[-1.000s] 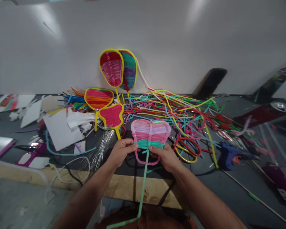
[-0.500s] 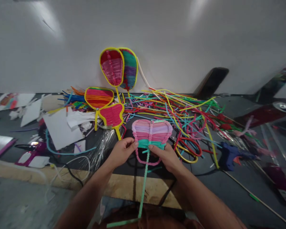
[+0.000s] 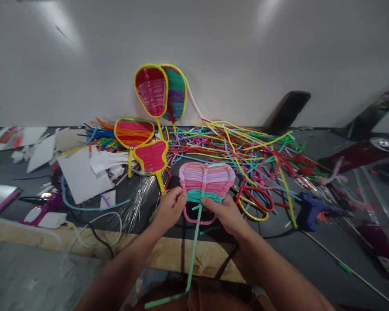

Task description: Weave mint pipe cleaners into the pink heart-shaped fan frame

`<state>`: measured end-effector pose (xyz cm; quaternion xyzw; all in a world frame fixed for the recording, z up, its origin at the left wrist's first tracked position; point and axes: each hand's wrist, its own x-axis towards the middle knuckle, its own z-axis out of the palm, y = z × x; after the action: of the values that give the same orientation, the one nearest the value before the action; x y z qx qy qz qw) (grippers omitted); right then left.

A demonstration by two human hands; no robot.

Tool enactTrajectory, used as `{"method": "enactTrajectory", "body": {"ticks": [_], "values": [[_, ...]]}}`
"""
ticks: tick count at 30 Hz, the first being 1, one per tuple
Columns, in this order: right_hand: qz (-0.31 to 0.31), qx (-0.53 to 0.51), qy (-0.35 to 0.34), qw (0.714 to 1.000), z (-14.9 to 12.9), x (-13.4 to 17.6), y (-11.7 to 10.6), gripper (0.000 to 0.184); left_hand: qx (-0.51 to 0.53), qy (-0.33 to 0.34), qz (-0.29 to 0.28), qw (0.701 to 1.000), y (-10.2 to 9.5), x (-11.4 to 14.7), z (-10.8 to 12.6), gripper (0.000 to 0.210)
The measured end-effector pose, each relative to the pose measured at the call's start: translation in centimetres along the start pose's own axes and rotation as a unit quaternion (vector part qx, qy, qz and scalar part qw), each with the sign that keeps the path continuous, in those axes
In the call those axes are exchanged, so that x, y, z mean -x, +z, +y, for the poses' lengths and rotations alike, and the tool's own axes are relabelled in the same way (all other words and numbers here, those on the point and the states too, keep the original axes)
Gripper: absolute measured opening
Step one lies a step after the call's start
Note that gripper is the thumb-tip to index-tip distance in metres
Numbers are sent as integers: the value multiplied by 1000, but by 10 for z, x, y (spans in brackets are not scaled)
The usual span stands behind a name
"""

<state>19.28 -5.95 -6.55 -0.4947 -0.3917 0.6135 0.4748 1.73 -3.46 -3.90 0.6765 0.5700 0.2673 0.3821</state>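
Between my hands is a fan-shaped pipe-cleaner piece [image 3: 209, 176], with a fuzzy pink outline and bands of pink, lilac and teal across it. Its lower part is an open gap inside the pink rim. A long mint-green pipe cleaner [image 3: 194, 248] hangs from its middle, bent near my lap. My left hand [image 3: 171, 206] pinches the left rim beside the teal band. My right hand [image 3: 226, 211] grips the lower right, thumb pressed on the teal strands near the centre; its other fingers are partly hidden behind the piece.
Finished yellow-edged fans [image 3: 151, 90] lean on the wall at the back. Loose pipe cleaners [image 3: 214, 142] lie heaped behind my hands. Scissors [image 3: 254, 207] and a blue glue gun [image 3: 311, 211] are to the right, with a can [image 3: 359, 153] beyond. Paper sheets [image 3: 84, 175] lie left.
My left hand has shifted slightly, its fingers closing in more at the left rim. The piece and my right hand stay nearly where they were.
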Motion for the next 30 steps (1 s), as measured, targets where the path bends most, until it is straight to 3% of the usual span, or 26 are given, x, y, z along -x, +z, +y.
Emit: {"method": "enactTrajectory", "body": {"ticks": [5, 10, 22, 26, 30], "values": [[12, 17, -25, 999, -4, 3, 2, 26, 66, -31, 1, 997, -8, -4, 1, 32], [-6, 24, -28, 999, -6, 3, 4, 26, 177, -45, -44, 982, -11, -9, -2, 22], [-3, 27, -28, 999, -3, 2, 6, 27, 164, -45, -9, 985, -2, -12, -10, 17], [8, 8, -17, 1000, -4, 2, 5, 28, 253, -61, -40, 965, -5, -13, -4, 25], [-6, 1, -10, 1000, -1, 1, 2, 28, 371, -107, -92, 918, 0, -8, 1, 35]]}}
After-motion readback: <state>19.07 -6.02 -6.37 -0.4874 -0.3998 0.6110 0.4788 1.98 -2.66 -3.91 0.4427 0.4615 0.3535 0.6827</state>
